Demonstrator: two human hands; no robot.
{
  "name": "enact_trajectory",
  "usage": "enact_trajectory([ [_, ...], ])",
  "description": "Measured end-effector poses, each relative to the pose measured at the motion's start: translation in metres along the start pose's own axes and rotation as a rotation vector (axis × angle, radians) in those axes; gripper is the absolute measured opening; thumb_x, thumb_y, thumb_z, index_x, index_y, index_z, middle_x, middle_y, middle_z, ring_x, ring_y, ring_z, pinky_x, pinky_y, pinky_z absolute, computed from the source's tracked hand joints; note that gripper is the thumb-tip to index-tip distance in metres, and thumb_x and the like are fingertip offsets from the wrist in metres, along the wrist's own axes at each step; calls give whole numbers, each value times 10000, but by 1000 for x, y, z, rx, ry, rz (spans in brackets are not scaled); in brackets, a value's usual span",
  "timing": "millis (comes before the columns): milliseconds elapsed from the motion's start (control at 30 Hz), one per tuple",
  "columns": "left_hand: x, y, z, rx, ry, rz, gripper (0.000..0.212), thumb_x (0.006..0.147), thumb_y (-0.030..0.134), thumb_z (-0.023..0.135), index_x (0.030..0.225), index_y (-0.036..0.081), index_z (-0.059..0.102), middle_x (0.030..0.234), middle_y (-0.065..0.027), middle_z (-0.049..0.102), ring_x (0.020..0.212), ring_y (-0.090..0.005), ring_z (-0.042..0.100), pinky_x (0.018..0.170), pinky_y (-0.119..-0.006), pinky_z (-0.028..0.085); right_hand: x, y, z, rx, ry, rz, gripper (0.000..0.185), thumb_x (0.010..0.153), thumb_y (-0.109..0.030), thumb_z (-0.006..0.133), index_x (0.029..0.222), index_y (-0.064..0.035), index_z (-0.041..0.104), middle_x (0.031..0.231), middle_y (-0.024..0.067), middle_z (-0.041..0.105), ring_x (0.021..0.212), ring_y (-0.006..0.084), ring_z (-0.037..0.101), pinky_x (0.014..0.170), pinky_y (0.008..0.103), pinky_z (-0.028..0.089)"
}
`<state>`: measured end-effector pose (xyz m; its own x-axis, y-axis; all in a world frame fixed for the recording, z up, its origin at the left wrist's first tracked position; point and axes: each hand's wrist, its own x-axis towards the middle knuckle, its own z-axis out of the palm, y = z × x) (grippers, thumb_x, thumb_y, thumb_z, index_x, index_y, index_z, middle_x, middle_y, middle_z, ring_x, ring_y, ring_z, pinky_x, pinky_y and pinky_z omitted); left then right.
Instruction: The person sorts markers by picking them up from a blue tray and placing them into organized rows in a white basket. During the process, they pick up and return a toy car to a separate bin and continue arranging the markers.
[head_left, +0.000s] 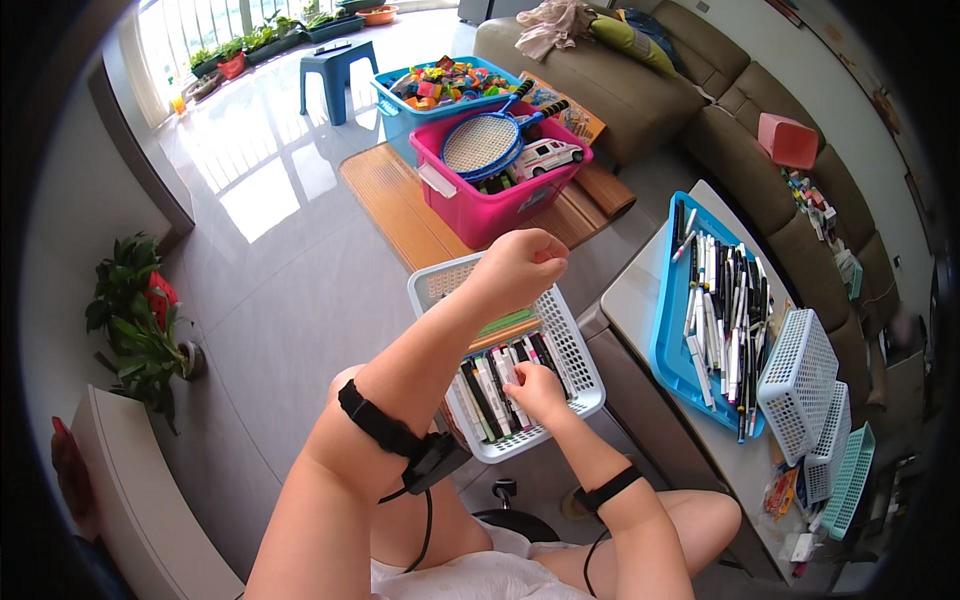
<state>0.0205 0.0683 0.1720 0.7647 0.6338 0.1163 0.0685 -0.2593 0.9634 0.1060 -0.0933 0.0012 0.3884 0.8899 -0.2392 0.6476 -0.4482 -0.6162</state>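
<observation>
A white perforated plastic basket (592, 386) sits before me, above my lap. A row of markers (480, 397) with white and black barrels fills its near part. Behind them lie something green (504, 324) and a wooden-coloured strip, partly covered by my left forearm. My right hand (541, 391) is inside the basket, its thumb and fingertips closed around a white marker in the row. Above the basket's far right corner, my left hand (521, 266) is raised with curled fingers, and nothing shows in it.
On the table to the right, a blue tray (664, 330) holds many loose markers beside white baskets (799, 382) and a green basket (847, 480). Ahead stand a pink bin (457, 217) with rackets and a toy ambulance, and a blue toy bin (397, 120). Black straps with cables circle both arms.
</observation>
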Motion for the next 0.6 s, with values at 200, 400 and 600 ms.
enact_trajectory([
  [200, -1, 4, 2, 42, 8, -11, 219, 851, 134, 614, 1021, 1, 647, 829, -61, 652, 749, -117, 630, 703, -262, 515, -1, 4, -3, -73, 54, 30, 359, 713, -180, 717, 1031, -30, 641, 948, 148, 631, 868, 312, 614, 779, 390, 497],
  [400, -1, 3, 3, 50, 1, 3, 220, 847, 132, 616, 1024, 5, 647, 836, -67, 656, 746, -120, 633, 701, -266, 517, 0, -1, -1, -155, 202, -40, 359, 765, -173, 669, 1098, -55, 605, 1111, 149, 556, 1027, 324, 540, 881, 409, 452],
  [600, 1, 2, 9, -11, 28, 4, 256, 778, 174, 627, 959, -4, 663, 833, -136, 666, 774, -216, 652, 716, -316, 506, 14, -27, 12, -392, 180, -313, 594, 872, -462, 542, 1327, -94, 443, 1403, 182, 367, 1326, 333, 300, 1091, 449, 232],
])
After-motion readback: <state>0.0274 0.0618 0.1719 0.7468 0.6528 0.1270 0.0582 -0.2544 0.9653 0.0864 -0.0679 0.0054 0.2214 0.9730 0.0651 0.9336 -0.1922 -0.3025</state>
